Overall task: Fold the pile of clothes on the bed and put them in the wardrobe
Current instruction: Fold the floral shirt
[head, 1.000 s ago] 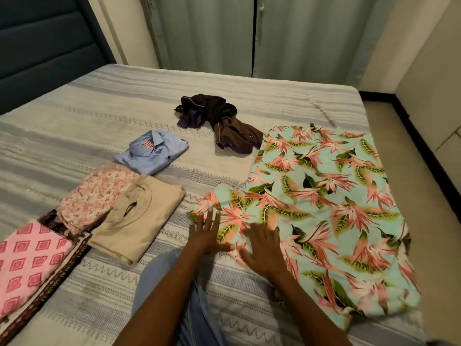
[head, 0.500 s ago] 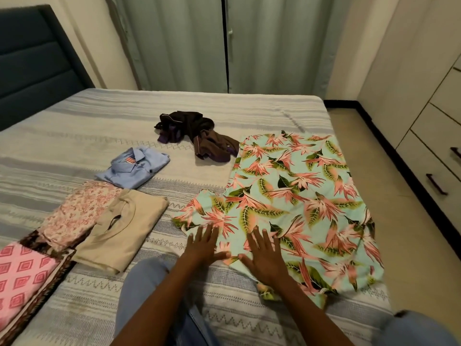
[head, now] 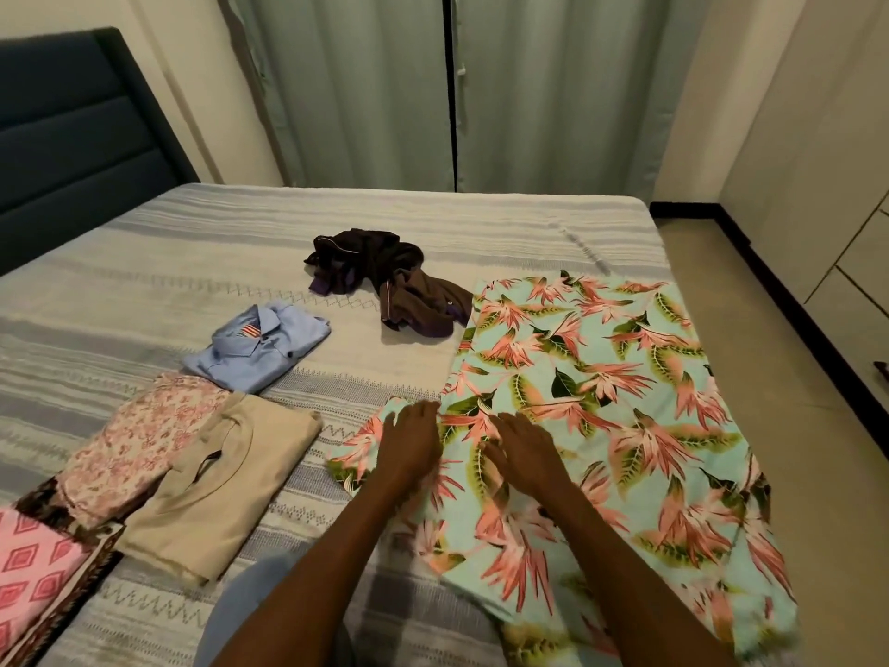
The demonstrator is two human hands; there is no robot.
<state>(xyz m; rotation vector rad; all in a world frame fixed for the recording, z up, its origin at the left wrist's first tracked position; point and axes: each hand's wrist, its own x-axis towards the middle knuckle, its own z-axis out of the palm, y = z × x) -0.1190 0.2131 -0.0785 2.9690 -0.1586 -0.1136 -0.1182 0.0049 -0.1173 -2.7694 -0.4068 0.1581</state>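
Pink diamond-print cloth point(head: 29, 584) cut off at left edge.

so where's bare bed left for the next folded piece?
Free: bed between headboard and blue shirt; a strip between beige top and floral garment. Crowded: near-left stacks.

No words, brand names or numbers can be read anywhere. The one mark that comes close is a small red-and-white striped tag inside the collar of the folded blue shirt point(head: 260, 346), lying up and to the left of the left hand point(head: 409, 445); any lettering on it is too small to make out.
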